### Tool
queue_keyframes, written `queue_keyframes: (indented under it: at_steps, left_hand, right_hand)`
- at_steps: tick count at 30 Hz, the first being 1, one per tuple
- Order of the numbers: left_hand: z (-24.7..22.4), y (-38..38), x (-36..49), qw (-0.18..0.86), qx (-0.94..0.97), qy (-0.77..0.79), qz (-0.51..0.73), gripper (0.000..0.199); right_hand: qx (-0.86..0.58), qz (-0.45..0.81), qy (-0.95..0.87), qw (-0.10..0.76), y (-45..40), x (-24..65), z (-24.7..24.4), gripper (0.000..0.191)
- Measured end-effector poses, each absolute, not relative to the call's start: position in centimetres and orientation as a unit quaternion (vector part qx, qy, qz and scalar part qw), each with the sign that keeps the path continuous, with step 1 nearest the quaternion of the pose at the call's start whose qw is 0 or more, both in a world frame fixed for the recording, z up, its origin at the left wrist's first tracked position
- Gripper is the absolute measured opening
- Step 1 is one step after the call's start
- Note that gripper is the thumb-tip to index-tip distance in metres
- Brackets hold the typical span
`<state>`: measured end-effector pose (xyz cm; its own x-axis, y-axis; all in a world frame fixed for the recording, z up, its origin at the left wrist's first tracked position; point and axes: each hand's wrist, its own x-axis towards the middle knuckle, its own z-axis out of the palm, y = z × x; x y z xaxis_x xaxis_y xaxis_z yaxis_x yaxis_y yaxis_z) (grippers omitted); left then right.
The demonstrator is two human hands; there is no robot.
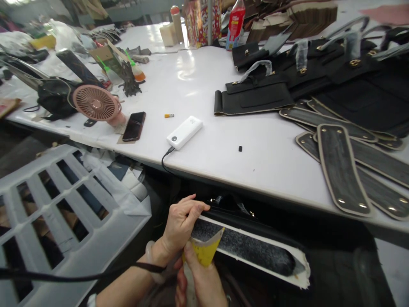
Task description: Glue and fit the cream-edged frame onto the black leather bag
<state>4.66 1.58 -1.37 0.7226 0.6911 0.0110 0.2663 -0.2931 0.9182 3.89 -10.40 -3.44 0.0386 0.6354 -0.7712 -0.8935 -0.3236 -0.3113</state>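
Observation:
A black bag (223, 209) lies across my lap below the table edge, with a clasp and clear plastic on its handle. Its long dark panel (252, 249) has a white border, a rounded right end and a speckled, dusty surface. My left hand (183, 221) is closed over the bag's left end, fingers curled at the panel's edge. Just below it, my right hand (204, 277) grips a yellow pointed piece with a pale grey edge (206, 253), held over the panel's left part. The exact kind of that piece I cannot make out.
On the white table (204, 166) lie a white power bank (185, 132) with a cable, a phone (134, 126) and a pink fan (97, 103). Black bags (255, 96) and dark straps (343, 168) crowd the right. A grey plastic crate (96, 230) stands left.

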Motion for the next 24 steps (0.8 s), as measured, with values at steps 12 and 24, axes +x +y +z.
queue_keyframes:
  at_steps: [12, 24]
  left_hand:
    - [-1.1, -0.6, -0.7, 0.782, 0.438, 0.373, 0.239, 0.043]
    - [-2.3, -1.6, -2.3, 0.819, 0.441, 0.303, 0.208, 0.062]
  right_hand:
    - [-0.493, 0.675, 0.041, 0.548, -16.0, 14.0, 3.6, 0.064]
    - [-0.862, 0.207, -0.24, 0.395, -9.6, 32.9, 0.6, 0.061]
